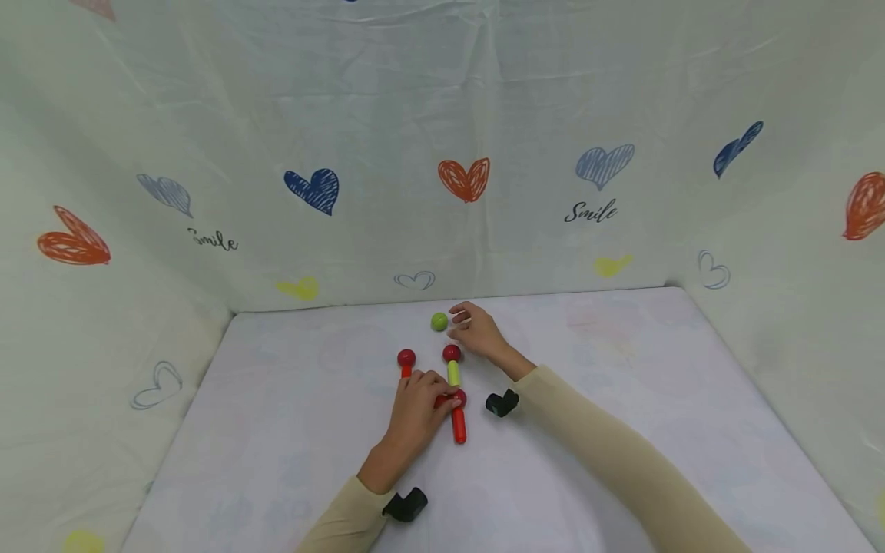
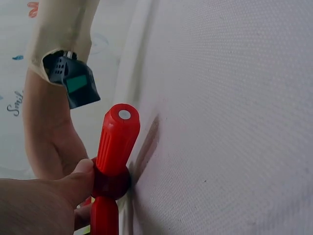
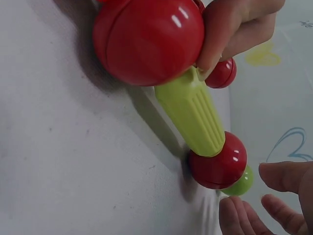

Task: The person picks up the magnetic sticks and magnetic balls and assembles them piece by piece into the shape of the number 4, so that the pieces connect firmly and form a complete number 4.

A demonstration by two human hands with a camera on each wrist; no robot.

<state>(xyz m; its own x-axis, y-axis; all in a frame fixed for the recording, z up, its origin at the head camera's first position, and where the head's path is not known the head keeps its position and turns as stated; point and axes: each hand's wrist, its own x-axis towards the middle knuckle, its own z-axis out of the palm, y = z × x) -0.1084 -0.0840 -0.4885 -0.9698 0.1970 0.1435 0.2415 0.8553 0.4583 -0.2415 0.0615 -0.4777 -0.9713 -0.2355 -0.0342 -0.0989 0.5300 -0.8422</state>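
My left hand (image 1: 415, 411) pinches a red ball (image 1: 459, 398) where several rods meet, its thumb lying along the ball in the left wrist view. A red rod (image 2: 117, 142) with a silver disc in its end sticks out from this ball, and another red rod (image 2: 105, 218) joins its other side. A yellow-green rod (image 3: 193, 115) runs from the held ball to a second red ball (image 3: 218, 161). Beside a loose-looking green ball (image 1: 439, 322), my right hand (image 1: 477, 330) has its fingers parted with nothing between them. Left of these, a third red ball (image 1: 406, 357) tops a red rod partly hidden by my left hand.
A white table (image 1: 290, 430) carries the pieces. Behind it hangs a pale curtain (image 1: 387, 230) printed with hearts and words. Dark wrist cameras sit at both sleeves, the right one (image 1: 502, 403) near the joined rods and the left one (image 1: 406, 504) nearer the front.
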